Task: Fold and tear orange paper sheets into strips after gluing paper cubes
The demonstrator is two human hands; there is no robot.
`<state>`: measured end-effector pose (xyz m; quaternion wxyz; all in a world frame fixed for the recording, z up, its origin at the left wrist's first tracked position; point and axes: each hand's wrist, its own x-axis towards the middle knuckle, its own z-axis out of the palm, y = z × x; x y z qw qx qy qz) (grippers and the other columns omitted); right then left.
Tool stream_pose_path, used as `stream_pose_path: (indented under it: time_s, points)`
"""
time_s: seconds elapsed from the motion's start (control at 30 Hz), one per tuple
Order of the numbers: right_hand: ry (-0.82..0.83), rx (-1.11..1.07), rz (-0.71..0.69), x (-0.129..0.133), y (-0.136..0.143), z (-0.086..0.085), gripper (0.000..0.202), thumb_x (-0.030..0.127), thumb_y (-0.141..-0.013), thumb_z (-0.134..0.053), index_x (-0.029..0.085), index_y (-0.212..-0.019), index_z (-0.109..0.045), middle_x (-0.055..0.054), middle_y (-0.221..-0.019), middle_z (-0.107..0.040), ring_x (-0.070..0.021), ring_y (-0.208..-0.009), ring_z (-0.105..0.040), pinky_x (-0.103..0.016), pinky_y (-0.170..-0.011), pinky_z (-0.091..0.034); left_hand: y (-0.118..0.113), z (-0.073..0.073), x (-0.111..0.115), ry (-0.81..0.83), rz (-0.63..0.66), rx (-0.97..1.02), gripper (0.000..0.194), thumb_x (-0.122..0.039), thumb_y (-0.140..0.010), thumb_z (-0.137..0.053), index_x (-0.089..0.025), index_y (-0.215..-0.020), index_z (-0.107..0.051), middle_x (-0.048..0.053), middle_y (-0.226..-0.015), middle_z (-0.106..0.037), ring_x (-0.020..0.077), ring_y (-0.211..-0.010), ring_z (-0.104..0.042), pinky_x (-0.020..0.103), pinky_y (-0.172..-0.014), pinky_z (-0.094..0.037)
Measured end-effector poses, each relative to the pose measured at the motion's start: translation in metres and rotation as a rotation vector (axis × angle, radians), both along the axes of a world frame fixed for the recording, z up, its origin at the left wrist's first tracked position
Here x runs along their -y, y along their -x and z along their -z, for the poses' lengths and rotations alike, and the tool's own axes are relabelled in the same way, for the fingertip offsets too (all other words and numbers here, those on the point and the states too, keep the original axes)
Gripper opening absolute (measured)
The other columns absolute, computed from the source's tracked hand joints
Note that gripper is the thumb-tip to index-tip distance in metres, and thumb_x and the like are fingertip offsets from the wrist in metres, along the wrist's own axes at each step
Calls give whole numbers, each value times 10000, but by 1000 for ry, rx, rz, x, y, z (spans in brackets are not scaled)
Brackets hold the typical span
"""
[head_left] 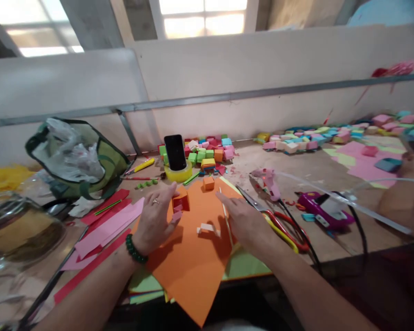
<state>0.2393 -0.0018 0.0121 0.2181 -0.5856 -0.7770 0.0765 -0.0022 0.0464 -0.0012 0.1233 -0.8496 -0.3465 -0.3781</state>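
My left hand (157, 218) is at the left of the orange sheet (193, 262), thumb and fingers apart. Beside its fingertips is a small open orange box (181, 200); a pink piece (177, 213) is at the thumb tip. No firm grip on either shows. My right hand (246, 218) is open over the sheet's right edge, next to a thin pale strip (227, 218), with nothing seen in it. Between the hands lies a small pale folded paper piece (207, 227). An orange cube (209, 184) sits at the sheet's far end.
Scissors (279, 223), a pink glue gun (267, 183) and a purple glue gun (326, 211) lie right. A phone (175, 152) stands in a yellow tape roll (178, 174), near colored cubes (210, 155). Left are paper strips (106, 225), a bag (86, 161) and a glass jar (17, 230). Another person's hand (412, 168) is far right.
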Motion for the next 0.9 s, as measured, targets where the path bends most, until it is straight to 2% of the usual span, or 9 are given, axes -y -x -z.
stream_pose_path:
  time_s: [0.07,0.17,0.33,0.43,0.5,0.57,0.67,0.73,0.9]
  points:
    - [-24,-245,3,3,3,-11,467,289,-942,-436,135,-1383,-412,-149,-1121,-650,-248,-1019,-601,-422,-879,-471,-7,-8,7,-124,41,-71,732,-205,-829,-579,-214,-1463,-212,103,-1106,-650,264,-1000,-561,444,-956,-353]
    - [41,-498,-35,0,9,-22,591,513,-901,-476,155,-1368,-419,-147,-1164,-631,-271,-1065,-592,-489,-935,-440,-22,-18,13,-240,121,-152,581,-225,-866,-570,-238,-1397,-337,83,-1095,-676,240,-1037,-573,415,-1013,-291]
    - [232,-1001,-266,-18,19,-19,506,477,-868,-542,165,-1256,-447,-60,-928,-668,-189,-864,-651,-377,-799,-532,-38,-24,9,-257,170,-153,543,-168,-876,-553,-265,-1375,-363,74,-1146,-665,222,-1097,-565,398,-1038,-271]
    - [227,-1107,-311,-24,19,-22,478,416,-833,-605,152,-1203,-457,-39,-866,-659,-176,-820,-659,-356,-775,-542,-40,-25,6,-181,167,-111,678,-193,-853,-586,-278,-1442,-260,108,-1263,-587,253,-1184,-509,445,-1066,-251]
    - [210,-1132,-310,-25,16,-26,499,386,-815,-629,155,-1217,-443,-41,-884,-661,-177,-772,-676,-370,-762,-553,-39,-27,4,-16,171,-11,830,-244,-814,-631,-265,-1486,-146,152,-1401,-443,302,-1288,-399,499,-1078,-239]
    - [146,-1098,-268,-25,12,-30,519,360,-801,-644,167,-1238,-440,-52,-925,-662,-182,-745,-686,-385,-747,-563,-37,-28,2,305,221,164,930,-317,-779,-665,-264,-1500,-79,167,-1456,-342,324,-1304,-364,512,-1053,-289]
    - [10,-933,-217,-26,10,-30,505,311,-787,-654,189,-1244,-478,-75,-1026,-656,-203,-870,-677,-389,-785,-558,-37,-24,-2,895,361,482,870,-414,-781,-663,-245,-1485,-180,131,-1254,-504,248,-1066,-540,400,-887,-437]
    - [-56,-827,-225,-27,14,-24,506,276,-784,-655,205,-1257,-488,-75,-1084,-646,-209,-982,-644,-397,-855,-535,-39,-18,-3,1160,412,639,830,-414,-765,-689,-216,-1456,-274,60,-993,-581,168,-839,-567,307,-745,-449]
    - [-87,-758,-264,-28,23,-13,555,267,-803,-654,215,-1314,-445,-86,-1169,-628,-200,-1073,-603,-411,-955,-482,-48,-8,0,1328,538,846,797,-263,-679,-776,-242,-1381,-400,-23,-791,-573,107,-690,-513,246,-673,-421]
